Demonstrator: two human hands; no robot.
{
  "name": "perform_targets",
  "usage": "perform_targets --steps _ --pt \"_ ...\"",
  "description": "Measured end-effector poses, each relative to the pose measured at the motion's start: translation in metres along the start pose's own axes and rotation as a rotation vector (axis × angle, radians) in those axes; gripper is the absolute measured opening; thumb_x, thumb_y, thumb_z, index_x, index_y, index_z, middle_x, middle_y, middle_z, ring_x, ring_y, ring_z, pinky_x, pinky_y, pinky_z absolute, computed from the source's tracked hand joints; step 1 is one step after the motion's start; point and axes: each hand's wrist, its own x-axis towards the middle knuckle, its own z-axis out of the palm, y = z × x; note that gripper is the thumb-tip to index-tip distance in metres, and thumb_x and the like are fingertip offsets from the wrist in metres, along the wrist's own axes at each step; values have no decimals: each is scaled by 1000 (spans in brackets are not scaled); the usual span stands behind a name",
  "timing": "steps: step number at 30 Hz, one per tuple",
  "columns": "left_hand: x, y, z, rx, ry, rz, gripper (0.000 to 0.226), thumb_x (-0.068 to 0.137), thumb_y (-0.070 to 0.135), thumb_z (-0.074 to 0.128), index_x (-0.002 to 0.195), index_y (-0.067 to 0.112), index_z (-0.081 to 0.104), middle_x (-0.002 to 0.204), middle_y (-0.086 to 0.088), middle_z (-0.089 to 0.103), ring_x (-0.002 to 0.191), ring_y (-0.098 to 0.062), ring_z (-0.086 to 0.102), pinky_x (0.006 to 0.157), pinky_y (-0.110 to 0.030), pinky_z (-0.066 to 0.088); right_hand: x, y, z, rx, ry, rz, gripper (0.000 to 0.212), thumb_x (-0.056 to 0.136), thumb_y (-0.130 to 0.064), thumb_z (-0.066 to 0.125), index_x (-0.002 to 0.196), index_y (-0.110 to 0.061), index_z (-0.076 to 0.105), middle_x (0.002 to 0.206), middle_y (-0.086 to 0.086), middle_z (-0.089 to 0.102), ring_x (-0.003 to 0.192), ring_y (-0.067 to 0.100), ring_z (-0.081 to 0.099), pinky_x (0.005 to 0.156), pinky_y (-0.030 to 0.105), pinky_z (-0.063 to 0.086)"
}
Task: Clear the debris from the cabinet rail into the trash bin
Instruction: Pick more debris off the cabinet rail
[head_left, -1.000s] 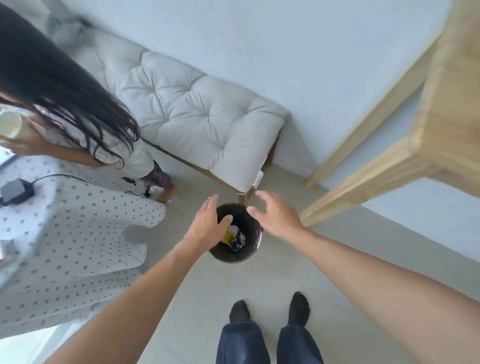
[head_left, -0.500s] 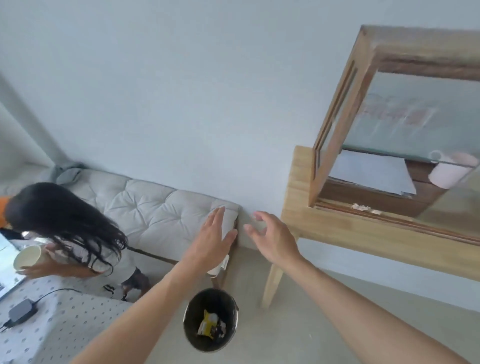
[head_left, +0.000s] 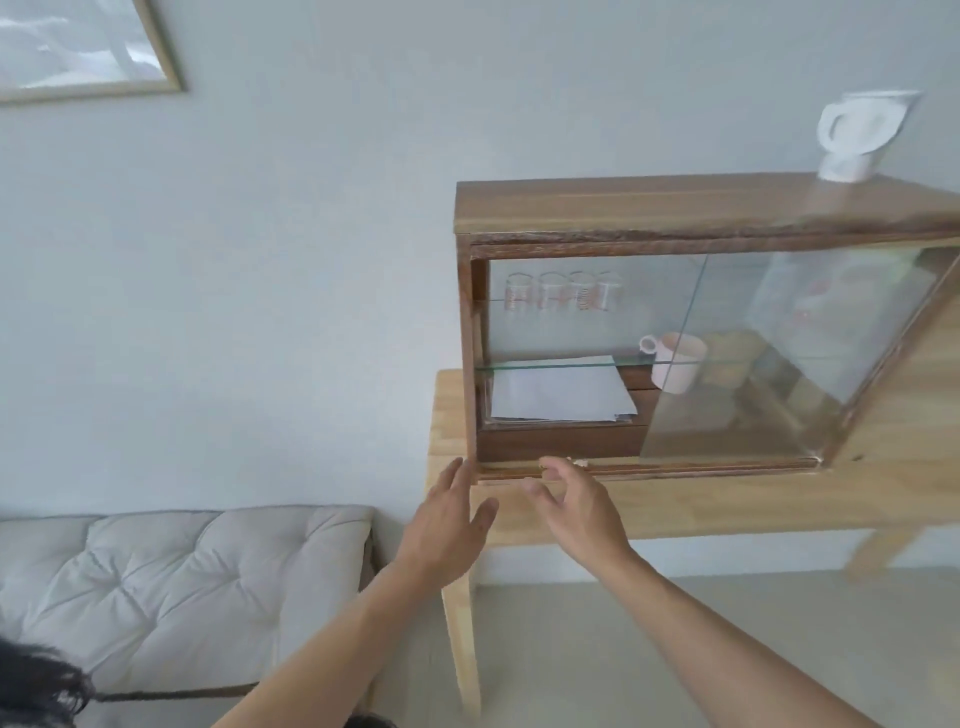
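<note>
- While I am reaching toward the cabinet, my left hand and right hand are both hanging open and empty.
- Pale debris is sitting on the cabinet rail, just beyond my right fingertips; it is looking light and crumbly, so I am planning a gentle pinch.
- Glasses, papers and a pink mug are sitting inside.

Debris on cabinet rail partly hidden behind right hand.
</note>
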Motion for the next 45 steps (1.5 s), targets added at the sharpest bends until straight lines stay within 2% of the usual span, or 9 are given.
perform_targets --steps 12,16,20,22,25,30,36,38,45 --pt "73 54 71 124 -48 21 62 105 38 54 159 15 35 156 -7 46 141 -32 44 111 -44 42 58 67 -35 -5 26 169 51 102 -49 62 149 -27 60 120 -6 76 120 20 70 101 38 53" --pt "94 62 78 205 -18 34 58 103 34 56 156 16 42 147 -5 55 133 -33 46 101 -46 48 70 76 -29 -83 -42 182 53 101 -48 62 152 -35 57 129 -2 77 125 21 70 99 37 54" --pt "108 65 82 241 -5 61 46 104 31 57 149 22 55 136 -3 63 127 -32 49 96 -44 50 78 79 -25 -141 -67 174 47 101 -49 60 147 -42 62 132 -7 78 126 21 70 99 37 55" --pt "112 64 84 244 17 86 34 104 27 59 136 29 68 124 -1 66 119 -32 52 85 -41 52 79 79 -24 -136 -37 172 41 101 -50 59 141 -44 67 129 -12 79 124 17 71 97 35 55" --pt "115 63 86 188 30 112 26 104 18 61 119 27 79 112 -3 68 110 -33 56 73 -36 49 80 81 -22 -112 16 165 33 99 -51 61 129 -47 75 116 -17 82 114 12 75 88 32 55" --pt "121 64 83 105 39 145 20 101 1 58 107 5 77 112 -13 70 105 -37 64 82 -46 53 81 84 -23 -44 85 173 20 97 -43 66 109 -41 81 93 -20 82 96 13 76 80 32 55" --pt "130 73 82 104 4 227 19 102 3 60 115 3 74 111 -16 69 95 -40 67 79 -48 56 77 94 -29 -6 119 167 15 98 -44 68 107 -38 79 71 -27 64 82 11 66 73 31 45" --pt "132 77 83 149 -59 249 25 103 4 59 122 7 74 113 -17 66 96 -41 67 80 -48 56 76 96 -32 4 119 163 14 97 -44 68 104 -39 79 70 -24 65 83 14 69 72 33 48" --pt "135 83 77 153 -107 200 21 97 -1 58 98 7 77 104 -15 68 94 -38 66 80 -43 55 65 97 -39 111 61 134 16 98 -42 71 105 -33 81 96 -10 82 99 11 75 92 39 59"
